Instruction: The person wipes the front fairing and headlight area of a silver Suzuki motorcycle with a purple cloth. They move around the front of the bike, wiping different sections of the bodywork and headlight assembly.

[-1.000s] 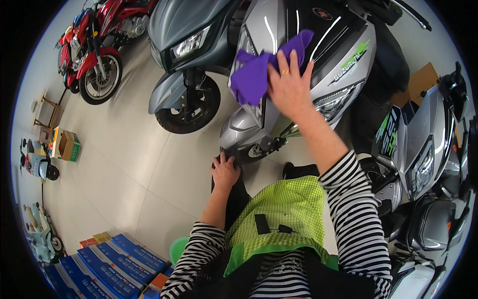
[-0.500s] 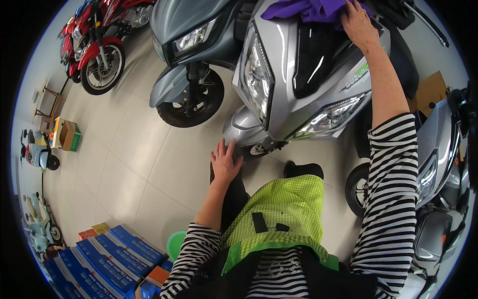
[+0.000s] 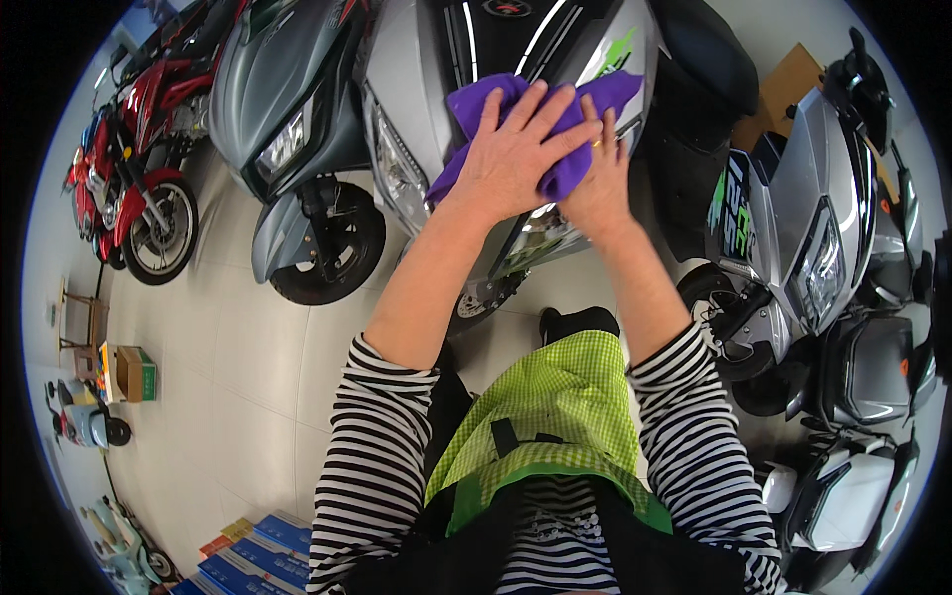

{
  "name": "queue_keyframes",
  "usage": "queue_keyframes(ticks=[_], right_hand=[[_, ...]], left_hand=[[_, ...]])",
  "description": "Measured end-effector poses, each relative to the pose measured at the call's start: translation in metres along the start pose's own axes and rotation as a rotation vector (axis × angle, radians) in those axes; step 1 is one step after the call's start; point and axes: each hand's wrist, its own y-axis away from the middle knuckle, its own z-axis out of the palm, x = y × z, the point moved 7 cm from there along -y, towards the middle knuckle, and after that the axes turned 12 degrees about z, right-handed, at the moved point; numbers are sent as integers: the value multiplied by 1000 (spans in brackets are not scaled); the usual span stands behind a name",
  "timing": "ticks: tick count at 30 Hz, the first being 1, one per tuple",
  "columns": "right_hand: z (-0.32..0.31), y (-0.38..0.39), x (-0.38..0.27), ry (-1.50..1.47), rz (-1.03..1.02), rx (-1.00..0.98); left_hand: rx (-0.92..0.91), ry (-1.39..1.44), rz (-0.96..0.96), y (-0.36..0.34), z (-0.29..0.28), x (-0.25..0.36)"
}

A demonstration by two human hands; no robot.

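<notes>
A purple cloth (image 3: 615, 87) lies bunched on the front panel of a silver scooter (image 3: 407, 40), above its headlight (image 3: 400, 178). My left hand (image 3: 516, 159) rests on the cloth, fingers spread and stretched out across it. Just to its right, my right hand (image 3: 600, 188) also touches the cloth, its fingers extended and its thumb partly hidden behind my left hand.
A grey scooter (image 3: 278, 89) and red motorcycles (image 3: 149, 193) stand to the left, more scooters (image 3: 823, 258) to the right. Cardboard boxes (image 3: 137, 372) sit far left, blue boxes (image 3: 258, 555) lower left. Pale tiled floor (image 3: 218, 377) lies between.
My left hand has risen from low beside the front wheel onto the cloth. My right hand and the cloth have come back down from the panel's top edge.
</notes>
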Motion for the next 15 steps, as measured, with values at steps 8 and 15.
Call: queue_keyframes(ticks=[8,15], right_hand=[[-1,33,1,-141,-72,-186],[-18,-5,9,-80,-198,-54]], left_hand=[[-80,-140,-58,35,23,23],[-52,-229,5,4,23,-3]])
